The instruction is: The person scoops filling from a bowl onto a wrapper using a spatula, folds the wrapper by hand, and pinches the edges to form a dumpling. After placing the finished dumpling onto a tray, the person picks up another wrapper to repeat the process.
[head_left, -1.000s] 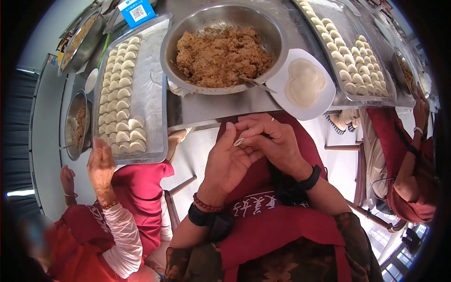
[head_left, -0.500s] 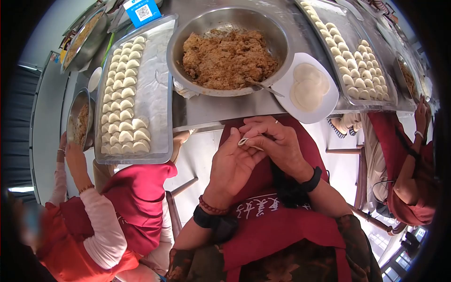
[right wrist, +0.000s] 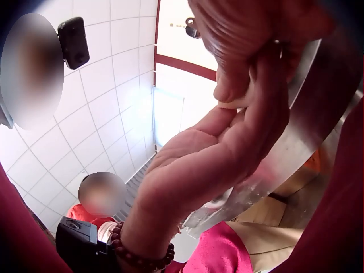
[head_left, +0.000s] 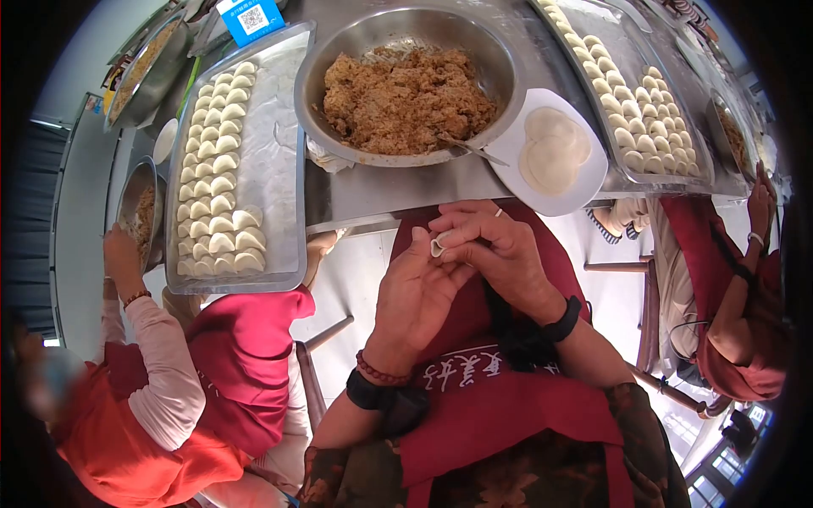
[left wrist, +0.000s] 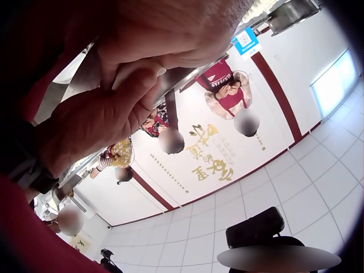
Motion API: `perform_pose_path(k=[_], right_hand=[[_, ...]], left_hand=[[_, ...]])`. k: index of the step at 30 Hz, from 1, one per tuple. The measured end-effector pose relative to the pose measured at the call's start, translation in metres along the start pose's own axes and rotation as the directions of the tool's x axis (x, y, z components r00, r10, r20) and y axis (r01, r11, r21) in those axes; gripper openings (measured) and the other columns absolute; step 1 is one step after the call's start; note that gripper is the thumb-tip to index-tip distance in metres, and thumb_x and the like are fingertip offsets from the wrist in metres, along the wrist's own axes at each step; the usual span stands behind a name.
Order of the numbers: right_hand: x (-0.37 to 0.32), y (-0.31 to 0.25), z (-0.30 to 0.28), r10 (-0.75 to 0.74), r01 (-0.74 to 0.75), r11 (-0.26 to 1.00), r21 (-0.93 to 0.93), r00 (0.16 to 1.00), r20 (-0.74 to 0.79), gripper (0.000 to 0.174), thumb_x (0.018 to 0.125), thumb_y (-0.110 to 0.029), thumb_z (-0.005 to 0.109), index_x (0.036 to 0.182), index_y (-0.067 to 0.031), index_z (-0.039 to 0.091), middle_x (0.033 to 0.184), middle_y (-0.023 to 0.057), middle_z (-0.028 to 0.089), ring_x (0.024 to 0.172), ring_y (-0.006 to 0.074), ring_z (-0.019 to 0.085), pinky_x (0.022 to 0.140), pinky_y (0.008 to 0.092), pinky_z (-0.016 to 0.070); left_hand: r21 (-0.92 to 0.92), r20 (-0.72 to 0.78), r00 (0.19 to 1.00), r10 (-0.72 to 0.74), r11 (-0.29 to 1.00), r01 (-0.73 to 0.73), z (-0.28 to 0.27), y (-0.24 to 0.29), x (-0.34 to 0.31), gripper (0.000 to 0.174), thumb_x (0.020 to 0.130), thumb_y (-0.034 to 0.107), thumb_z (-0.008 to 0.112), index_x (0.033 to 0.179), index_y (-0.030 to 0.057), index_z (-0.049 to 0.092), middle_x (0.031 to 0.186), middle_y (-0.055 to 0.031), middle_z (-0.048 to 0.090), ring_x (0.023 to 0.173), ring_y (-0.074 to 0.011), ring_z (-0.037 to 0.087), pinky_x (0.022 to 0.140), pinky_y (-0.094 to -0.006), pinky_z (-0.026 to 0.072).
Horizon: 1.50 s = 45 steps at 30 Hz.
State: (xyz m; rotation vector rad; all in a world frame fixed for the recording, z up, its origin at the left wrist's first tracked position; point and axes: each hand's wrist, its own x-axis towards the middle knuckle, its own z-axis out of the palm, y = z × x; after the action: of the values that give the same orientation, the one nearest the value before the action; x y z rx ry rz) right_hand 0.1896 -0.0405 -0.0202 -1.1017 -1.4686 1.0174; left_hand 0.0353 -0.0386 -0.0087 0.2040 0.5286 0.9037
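Observation:
In the head view a small folded piece of pale dough (head_left: 438,246) sits between the two hands, above the red apron. The left hand (head_left: 411,296), palm turned up, holds one end with its thumb and fingers. From the other side, the right hand (head_left: 508,258) pinches the dough's edge, its curled fingers hiding much of it. The left wrist view has the left hand (left wrist: 170,31) across the top and the right hand (left wrist: 99,122) below, meeting at the dough (left wrist: 128,74). A sliver of dough (right wrist: 236,104) shows between the fingers in the right wrist view.
Beyond the hands stand a steel bowl (head_left: 306,106) of brown filling with a spoon (head_left: 483,152), and a white plate (head_left: 555,201) of round wrappers (head_left: 550,152). Trays of dumplings lie left (head_left: 288,178) and right (head_left: 627,51). People in red sit on both sides.
Both hands stay together while the fingers shift along the dough's edge, and its fold now looks more rounded. The neighbour's hand at left has moved off the tray to the small bowl.

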Motion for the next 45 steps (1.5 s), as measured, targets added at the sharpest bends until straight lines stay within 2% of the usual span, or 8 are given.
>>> perform_pose_path(k=[5,8,11,14,23,29,39,45], right_hand=[[0.000,-0.009,0.002,0.066,-0.066,0.997,0.037,0.998,0.000,0.010,0.085,0.000,0.066,0.094,-0.0048,0.067,0.108,0.0088,0.069,0.110,0.0195,0.063,0.089,0.0305,0.0525],[-0.001,-0.014,0.006,0.234,-0.221,0.918,0.330,0.972,0.000,0.014,0.085,0.000,0.066,0.098,-0.0046,0.067,0.110,0.0086,0.068,0.105,0.0174,0.065,0.087,0.0280,0.0533],[0.000,-0.018,0.001,0.261,-0.270,0.932,0.242,0.963,0.069,0.017,0.085,0.005,0.065,0.099,-0.0037,0.069,0.117,0.0126,0.066,0.111,0.0185,0.063,0.094,0.0305,0.0509],[-0.001,-0.006,0.000,0.066,-0.071,0.995,0.071,0.996,0.061,0.012,0.086,0.002,0.064,0.095,-0.0024,0.071,0.115,0.0103,0.067,0.104,0.0131,0.064,0.085,0.0272,0.0546],[-0.002,-0.015,-0.002,0.300,-0.308,0.920,0.242,0.951,0.069,0.017,0.083,0.000,0.067,0.099,-0.0053,0.072,0.107,0.0117,0.071,0.112,0.0210,0.062,0.089,0.0310,0.0537],[0.001,-0.009,-0.002,-0.015,0.027,0.994,-0.110,0.995,0.101,0.019,0.080,-0.010,0.073,0.099,-0.0120,0.073,0.106,0.0041,0.072,0.118,0.0258,0.059,0.096,0.0371,0.0486],[-0.002,-0.009,-0.004,-0.018,0.033,0.990,-0.138,0.994,0.108,0.012,0.083,-0.011,0.072,0.095,-0.0121,0.072,0.108,0.0030,0.072,0.121,0.0252,0.058,0.098,0.0371,0.0474],[-0.001,-0.009,-0.004,-0.037,0.055,0.989,-0.137,0.990,0.133,0.016,0.082,-0.010,0.073,0.098,-0.0123,0.074,0.108,0.0035,0.073,0.122,0.0262,0.058,0.098,0.0373,0.0489]], left_hand=[[0.101,0.031,1.000,-0.003,0.995,0.000,-0.007,0.003,-0.001,0.039,0.106,0.029,0.041,0.128,-0.0017,0.049,0.122,-0.0109,0.058,0.115,-0.0215,0.058,0.105,-0.0428,0.0452],[0.127,-0.015,1.000,0.008,0.992,-0.006,0.000,0.003,-0.002,0.036,0.105,0.027,0.046,0.122,-0.0037,0.055,0.117,-0.0113,0.060,0.109,-0.0192,0.060,0.101,-0.0412,0.0485],[0.120,-0.034,0.999,-0.002,0.993,0.006,-0.002,0.002,-0.003,0.039,0.106,0.030,0.044,0.121,-0.0044,0.055,0.116,-0.0124,0.061,0.109,-0.0197,0.060,0.101,-0.0416,0.0487],[0.058,-0.006,1.000,-0.030,0.998,0.030,-0.003,0.004,-0.003,0.045,0.107,0.035,0.037,0.128,-0.0028,0.051,0.124,-0.0136,0.059,0.116,-0.0231,0.058,0.104,-0.0444,0.0461],[-0.028,0.033,0.996,-0.077,0.997,0.078,-0.002,0.008,0.000,0.057,0.106,0.047,0.026,0.132,0.0004,0.047,0.129,-0.0162,0.057,0.123,-0.0269,0.054,0.106,-0.0481,0.0436],[-0.009,0.051,0.996,-0.073,0.997,0.073,-0.002,0.008,-0.001,0.059,0.106,0.048,0.022,0.132,0.0007,0.045,0.131,-0.0157,0.055,0.122,-0.0266,0.054,0.106,-0.0467,0.0434],[0.014,0.183,0.980,-0.075,0.997,0.074,-0.003,0.007,0.001,0.059,0.107,0.048,0.020,0.133,0.0000,0.043,0.130,-0.0161,0.056,0.122,-0.0269,0.055,0.106,-0.0462,0.0441],[-0.026,0.079,0.994,-0.073,0.997,0.075,-0.001,0.007,-0.001,0.059,0.107,0.048,0.020,0.134,0.0004,0.042,0.130,-0.0174,0.055,0.122,-0.0279,0.054,0.105,-0.0466,0.0448]])
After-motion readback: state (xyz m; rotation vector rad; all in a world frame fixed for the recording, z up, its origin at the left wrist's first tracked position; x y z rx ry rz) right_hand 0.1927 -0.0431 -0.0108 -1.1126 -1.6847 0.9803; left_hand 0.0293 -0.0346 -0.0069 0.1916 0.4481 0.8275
